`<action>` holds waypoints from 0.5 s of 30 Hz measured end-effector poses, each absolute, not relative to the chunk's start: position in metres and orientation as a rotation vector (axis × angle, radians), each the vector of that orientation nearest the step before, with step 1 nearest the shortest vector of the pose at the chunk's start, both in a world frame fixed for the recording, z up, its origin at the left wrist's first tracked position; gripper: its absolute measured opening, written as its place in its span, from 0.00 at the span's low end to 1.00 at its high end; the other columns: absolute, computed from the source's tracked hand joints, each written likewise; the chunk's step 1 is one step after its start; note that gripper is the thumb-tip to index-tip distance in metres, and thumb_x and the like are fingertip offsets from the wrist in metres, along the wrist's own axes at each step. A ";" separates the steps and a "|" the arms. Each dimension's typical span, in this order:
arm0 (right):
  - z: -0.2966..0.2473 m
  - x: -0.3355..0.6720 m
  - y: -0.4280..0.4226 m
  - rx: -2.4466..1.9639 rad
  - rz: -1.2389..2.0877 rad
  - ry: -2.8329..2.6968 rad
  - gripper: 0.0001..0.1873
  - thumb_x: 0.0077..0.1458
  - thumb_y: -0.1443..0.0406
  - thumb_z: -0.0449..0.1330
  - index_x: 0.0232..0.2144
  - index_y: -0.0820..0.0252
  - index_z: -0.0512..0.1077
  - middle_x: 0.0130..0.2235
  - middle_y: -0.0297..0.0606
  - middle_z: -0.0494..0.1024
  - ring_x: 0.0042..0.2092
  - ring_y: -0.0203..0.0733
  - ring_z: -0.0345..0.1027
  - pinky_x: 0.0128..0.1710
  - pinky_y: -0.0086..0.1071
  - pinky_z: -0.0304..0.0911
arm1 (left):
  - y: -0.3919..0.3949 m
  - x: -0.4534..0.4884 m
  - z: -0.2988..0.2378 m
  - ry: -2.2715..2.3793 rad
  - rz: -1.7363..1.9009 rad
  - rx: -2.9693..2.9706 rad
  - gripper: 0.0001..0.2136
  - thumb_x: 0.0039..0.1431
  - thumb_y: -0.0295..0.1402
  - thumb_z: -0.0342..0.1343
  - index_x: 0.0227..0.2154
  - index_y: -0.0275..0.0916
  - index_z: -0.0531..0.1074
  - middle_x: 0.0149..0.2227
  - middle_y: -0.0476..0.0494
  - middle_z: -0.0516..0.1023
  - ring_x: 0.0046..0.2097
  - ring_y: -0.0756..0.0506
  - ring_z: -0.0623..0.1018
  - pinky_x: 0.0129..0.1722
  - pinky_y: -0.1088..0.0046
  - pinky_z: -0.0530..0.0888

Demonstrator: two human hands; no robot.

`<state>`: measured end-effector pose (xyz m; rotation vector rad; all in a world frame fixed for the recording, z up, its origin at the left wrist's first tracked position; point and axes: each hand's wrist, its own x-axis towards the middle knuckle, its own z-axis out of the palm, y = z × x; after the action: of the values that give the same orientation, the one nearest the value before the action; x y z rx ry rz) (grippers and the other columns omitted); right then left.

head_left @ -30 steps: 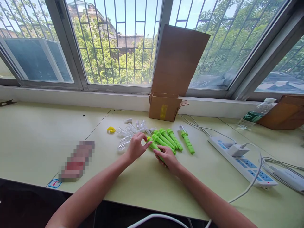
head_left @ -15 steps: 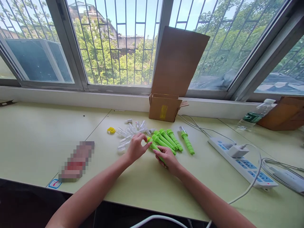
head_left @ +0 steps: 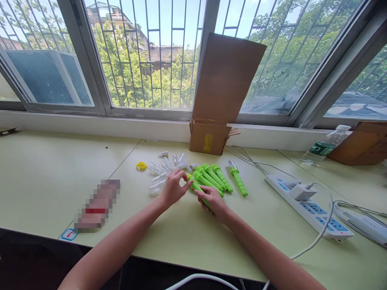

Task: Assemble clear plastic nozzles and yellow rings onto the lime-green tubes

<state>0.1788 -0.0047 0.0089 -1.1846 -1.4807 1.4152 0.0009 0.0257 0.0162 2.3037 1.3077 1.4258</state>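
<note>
Several bright green ribbed sticks [head_left: 213,177] lie side by side in the middle of the pale table [head_left: 51,177]. My right hand [head_left: 211,200] lies closed over the lower end of the nearest green stick [head_left: 196,184]. My left hand [head_left: 173,187] pinches that same stick's top end, fingers curled. Just left of it is a scatter of small clear plastic caps [head_left: 163,169]. One more green stick with a clear tip [head_left: 238,180] lies apart to the right.
A small yellow ring [head_left: 141,165] lies left of the caps. An open cardboard box [head_left: 209,136] stands against the window sill. A white power strip [head_left: 308,205] with cables runs along the right, beside a lying water bottle [head_left: 325,146]. A blurred object [head_left: 97,204] rests front left.
</note>
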 end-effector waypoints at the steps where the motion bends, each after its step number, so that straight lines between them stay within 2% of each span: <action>1: 0.009 0.179 -0.005 -1.187 1.419 -1.479 0.16 0.49 0.51 0.60 0.25 0.57 0.63 0.17 0.24 0.61 0.16 0.29 0.50 0.13 0.25 0.42 | 0.026 0.001 0.016 1.310 1.426 2.303 0.09 0.55 0.35 0.59 0.25 0.41 0.66 0.30 0.48 0.73 0.34 0.47 0.74 0.35 0.70 0.71; 15: 0.009 0.180 -0.005 -1.179 1.438 -1.493 0.17 0.51 0.51 0.59 0.26 0.57 0.63 0.17 0.24 0.62 0.15 0.29 0.51 0.12 0.24 0.42 | 0.025 0.001 0.016 1.307 1.403 2.304 0.09 0.56 0.35 0.58 0.25 0.40 0.65 0.30 0.48 0.72 0.34 0.47 0.73 0.34 0.71 0.69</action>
<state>0.1797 -0.0047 0.0085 -1.1789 -1.4928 1.4380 0.0009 0.0252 0.0161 2.3037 1.3074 1.4025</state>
